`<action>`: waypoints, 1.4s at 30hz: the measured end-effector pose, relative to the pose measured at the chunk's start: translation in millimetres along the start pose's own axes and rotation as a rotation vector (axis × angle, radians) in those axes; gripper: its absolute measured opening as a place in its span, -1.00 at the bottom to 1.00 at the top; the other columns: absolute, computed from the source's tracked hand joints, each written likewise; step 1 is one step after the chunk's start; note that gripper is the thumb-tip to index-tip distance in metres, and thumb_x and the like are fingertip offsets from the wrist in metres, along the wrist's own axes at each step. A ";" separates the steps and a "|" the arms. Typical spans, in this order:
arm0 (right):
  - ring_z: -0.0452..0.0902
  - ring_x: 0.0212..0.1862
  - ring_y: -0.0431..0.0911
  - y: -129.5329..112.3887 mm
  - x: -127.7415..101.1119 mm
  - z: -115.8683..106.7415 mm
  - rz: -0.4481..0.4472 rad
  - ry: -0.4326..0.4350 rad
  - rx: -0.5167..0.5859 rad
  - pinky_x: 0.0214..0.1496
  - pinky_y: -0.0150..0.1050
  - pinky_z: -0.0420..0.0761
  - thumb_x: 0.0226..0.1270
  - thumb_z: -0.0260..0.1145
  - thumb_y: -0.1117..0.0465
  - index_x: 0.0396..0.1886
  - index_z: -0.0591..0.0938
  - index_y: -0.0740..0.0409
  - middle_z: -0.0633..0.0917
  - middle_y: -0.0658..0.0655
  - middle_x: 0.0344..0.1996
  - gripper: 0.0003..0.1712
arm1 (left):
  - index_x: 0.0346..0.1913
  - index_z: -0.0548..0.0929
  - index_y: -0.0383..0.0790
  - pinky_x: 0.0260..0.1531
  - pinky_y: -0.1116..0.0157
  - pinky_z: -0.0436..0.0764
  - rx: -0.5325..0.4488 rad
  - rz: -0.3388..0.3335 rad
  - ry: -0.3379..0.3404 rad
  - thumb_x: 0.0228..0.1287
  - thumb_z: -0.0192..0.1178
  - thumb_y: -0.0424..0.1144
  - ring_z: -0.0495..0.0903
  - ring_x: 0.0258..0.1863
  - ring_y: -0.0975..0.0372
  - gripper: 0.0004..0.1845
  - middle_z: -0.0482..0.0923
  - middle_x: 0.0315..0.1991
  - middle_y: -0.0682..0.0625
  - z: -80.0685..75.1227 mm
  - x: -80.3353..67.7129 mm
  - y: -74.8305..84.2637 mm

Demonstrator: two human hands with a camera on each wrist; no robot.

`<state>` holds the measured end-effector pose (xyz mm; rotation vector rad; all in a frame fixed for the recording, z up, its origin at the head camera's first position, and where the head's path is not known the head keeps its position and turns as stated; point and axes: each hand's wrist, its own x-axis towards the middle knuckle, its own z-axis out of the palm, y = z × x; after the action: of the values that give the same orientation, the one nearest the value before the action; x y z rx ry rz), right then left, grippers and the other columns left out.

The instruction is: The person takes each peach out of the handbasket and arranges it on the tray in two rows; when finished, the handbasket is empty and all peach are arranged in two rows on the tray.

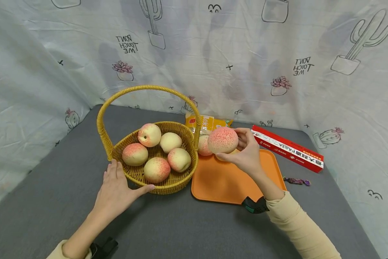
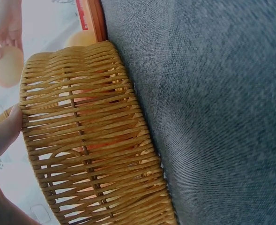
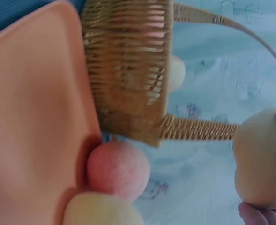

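Your right hand (image 1: 246, 153) grips one peach (image 1: 222, 140) with curled fingers and thumb, holding it above the far left part of the orange tray (image 1: 226, 180), just beside the basket handle (image 1: 142, 90). In the right wrist view the held peach (image 3: 262, 159) appears at the right edge with fingertips (image 3: 262, 215) below it.

Your left hand (image 1: 116, 189) rests flat on the grey table (image 1: 51, 201) against the near wall of the wicker basket (image 1: 168, 185), fingers straight and thumb extended along the basket base. The left wrist view shows the basket wall (image 2: 91, 140) close to the thumb (image 2: 2, 133).

The basket holds four peaches: one at the left (image 1: 135, 154), one at the back (image 1: 149, 135), one near the centre (image 1: 170, 142) and one at the front (image 1: 156, 169); a fifth (image 1: 179, 159) lies at the right.

On the tray's far edge, another peach (image 1: 203, 145) sits behind the held one. The right wrist view shows it (image 3: 118, 168) touching a paler peach (image 3: 102, 211).

Behind the tray lie a yellow snack packet (image 1: 207, 123) and a red pasta box (image 1: 288, 148). A wrapped candy (image 1: 296, 181) lies right of the tray.
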<state>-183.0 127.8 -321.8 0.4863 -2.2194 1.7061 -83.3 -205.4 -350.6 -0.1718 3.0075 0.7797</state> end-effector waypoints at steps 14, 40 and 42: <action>0.59 -0.17 -0.42 20.8 -4.7 -34.4 0.136 0.125 -0.041 -0.08 -0.50 0.59 -0.20 0.53 0.60 0.10 0.37 0.47 0.59 0.35 0.02 -0.22 | 0.41 -0.21 -0.72 0.29 -0.31 -0.02 -0.001 0.006 0.003 -0.07 0.25 0.50 -0.23 0.40 -0.41 0.48 -0.35 0.42 -0.60 0.1 0.1 -0.5; 0.39 0.04 -0.08 69.3 15.6 -63.1 0.602 0.234 -0.111 0.00 -0.32 0.53 0.02 0.56 0.27 0.03 0.30 0.23 0.42 0.17 0.04 -0.30 | 0.40 -0.19 -0.74 0.29 -0.31 0.01 0.019 0.002 -0.002 -0.07 0.26 0.48 -0.23 0.40 -0.41 0.47 -0.32 0.42 -0.61 -2.5 1.1 2.3; 0.35 0.03 -0.05 74.4 17.8 -63.8 0.636 0.210 -0.118 -0.04 -0.29 0.49 0.00 0.57 0.27 -0.06 0.29 0.17 0.38 0.15 0.00 -0.34 | 0.40 -0.19 -0.74 0.28 -0.31 0.01 0.023 0.002 -0.004 -0.07 0.26 0.49 -0.23 0.40 -0.41 0.47 -0.31 0.42 -0.61 -2.6 1.1 2.4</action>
<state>-229.7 205.7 -362.6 -0.4612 -2.4427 1.7685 -84.6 -204.6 -347.2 -0.1661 3.0125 0.7441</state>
